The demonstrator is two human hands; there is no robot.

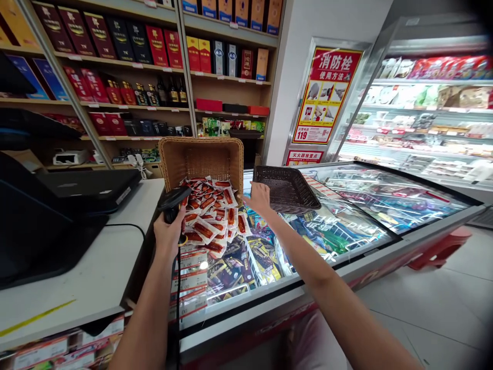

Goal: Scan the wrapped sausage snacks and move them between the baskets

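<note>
My left hand [168, 237] is wrapped around a black handheld barcode scanner [173, 199], whose head points right, over small packets. These vacuum-packed sausages [206, 228] spill in a heap out of a tan wicker basket [200, 154] tipped on its side, its mouth facing me. Just right of that basket, my right hand [261, 199] has its fingers apart, one reaching toward the basket's edge. Nothing shows in its grasp. Beside it sits a dark brown wicker basket [287, 187] with nothing visible inside. The scanner's cord [178, 293] hangs down along my left forearm.
Under the baskets is a glass-topped chest freezer [346, 210] of packaged goods. Left of it stands a white counter [96, 257] with a black checkout machine [34, 221]. Boxed bottles fill the shelves [127, 59] behind. At right are a lit chiller [431, 113] and a red stool [442, 249].
</note>
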